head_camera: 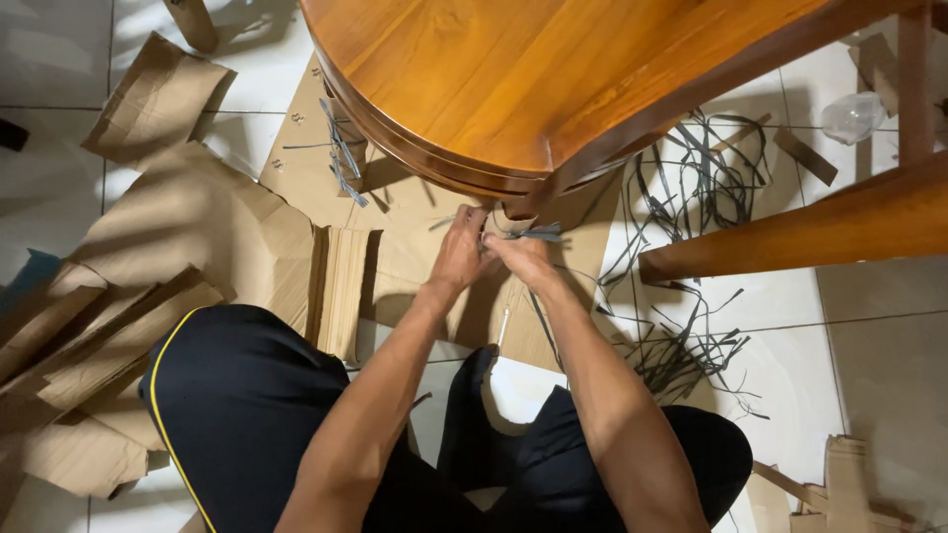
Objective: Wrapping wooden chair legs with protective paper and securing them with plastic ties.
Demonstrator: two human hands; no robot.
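hands at wrapped table leg (pixel 509 219): left hand (pixel 460 252) and right hand (pixel 520 255) pinch grey strap (pixel 538 235); cardboard (pixel 197 237), loose straps (pixel 691 188) around.

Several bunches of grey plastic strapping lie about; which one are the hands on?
The strap at the table's leg, between left hand and right hand; other bunches lie loose on the floor.

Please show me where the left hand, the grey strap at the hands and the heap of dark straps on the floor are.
left hand (pixel 457 252), head view, back of hand.
grey strap (pixel 541 235), head view, free end.
strap heap (pixel 691 188), head view, middle.
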